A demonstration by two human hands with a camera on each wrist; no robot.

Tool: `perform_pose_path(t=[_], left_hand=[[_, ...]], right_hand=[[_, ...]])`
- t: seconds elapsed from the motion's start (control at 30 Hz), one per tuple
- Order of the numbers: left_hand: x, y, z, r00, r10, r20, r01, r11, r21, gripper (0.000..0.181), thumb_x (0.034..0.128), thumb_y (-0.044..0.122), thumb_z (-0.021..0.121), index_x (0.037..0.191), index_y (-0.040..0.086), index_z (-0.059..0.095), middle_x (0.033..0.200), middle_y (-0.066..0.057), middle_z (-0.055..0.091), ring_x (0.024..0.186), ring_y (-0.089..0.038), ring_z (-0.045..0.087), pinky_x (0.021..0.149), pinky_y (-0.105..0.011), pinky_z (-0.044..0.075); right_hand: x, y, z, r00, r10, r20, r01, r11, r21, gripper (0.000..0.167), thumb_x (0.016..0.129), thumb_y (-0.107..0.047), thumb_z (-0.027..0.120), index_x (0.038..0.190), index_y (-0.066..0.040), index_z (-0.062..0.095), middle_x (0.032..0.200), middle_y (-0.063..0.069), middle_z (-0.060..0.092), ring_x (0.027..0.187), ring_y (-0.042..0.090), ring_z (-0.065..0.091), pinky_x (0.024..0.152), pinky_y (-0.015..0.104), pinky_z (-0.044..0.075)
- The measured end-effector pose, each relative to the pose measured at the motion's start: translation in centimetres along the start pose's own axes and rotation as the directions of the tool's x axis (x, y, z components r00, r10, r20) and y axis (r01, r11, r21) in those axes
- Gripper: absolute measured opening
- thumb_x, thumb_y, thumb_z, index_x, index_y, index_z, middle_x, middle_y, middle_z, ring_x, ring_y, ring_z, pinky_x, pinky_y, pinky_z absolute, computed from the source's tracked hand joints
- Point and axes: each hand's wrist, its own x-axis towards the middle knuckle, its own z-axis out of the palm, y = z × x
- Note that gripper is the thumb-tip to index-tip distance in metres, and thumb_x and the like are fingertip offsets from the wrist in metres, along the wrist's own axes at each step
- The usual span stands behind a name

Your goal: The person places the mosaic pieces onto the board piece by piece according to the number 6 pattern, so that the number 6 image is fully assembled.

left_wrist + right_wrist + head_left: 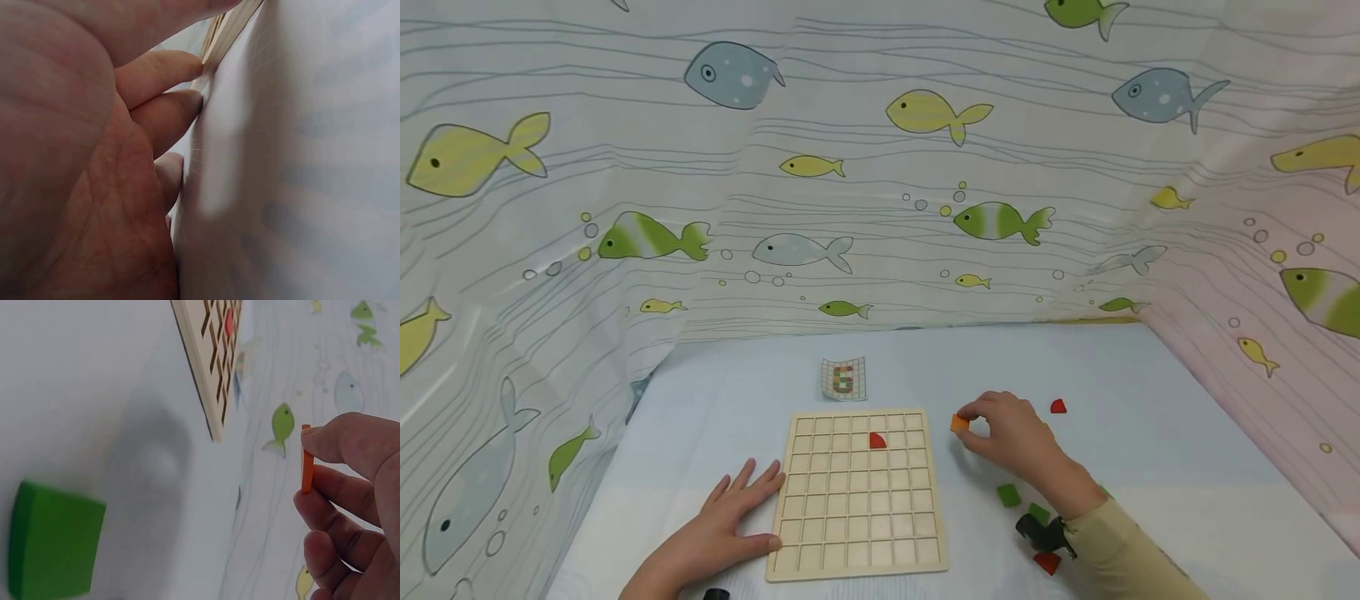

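Observation:
The right hand (1011, 433) pinches an orange square piece (959, 423) between thumb and fingers, right of the wooden grid board (859, 503). In the right wrist view the orange piece (307, 459) shows edge-on in the raised fingers of the hand (356, 487). One red quarter-round piece (877, 441) lies in a cell in the board's upper part. The left hand (718, 521) lies with spread fingers at the board's left edge, its thumb and fingertips touching it; the left wrist view shows this hand (119, 162) close up.
Beyond the board lies a small pattern card (843, 379). A red piece (1058, 406) lies at the right. Green pieces (1008, 495) and another red piece (1047, 562) lie near the right forearm. Fish-printed cloth (880, 192) stands behind and at both sides.

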Motion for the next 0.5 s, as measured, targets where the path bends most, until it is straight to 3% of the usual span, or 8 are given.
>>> perform_pose_path(t=[0.5], left_hand=[[0.0, 0.0, 0.1, 1.000, 0.005, -0.008, -0.005, 1.000, 0.003, 0.085, 0.0816, 0.049, 0.076, 0.149, 0.008, 0.045, 0.159, -0.009, 0.029, 0.147, -0.045, 0.002, 0.111, -0.067, -0.005]], right_hand=[[2.5, -3.5, 2.0, 0.993, -0.092, 0.072, 0.095, 0.995, -0.032, 0.019, 0.084, -0.029, 0.076, 0.101, -0.020, 0.077, 0.094, -0.013, 0.066, 0.091, 0.013, 0.058, 0.081, 0.038, 0.046]])
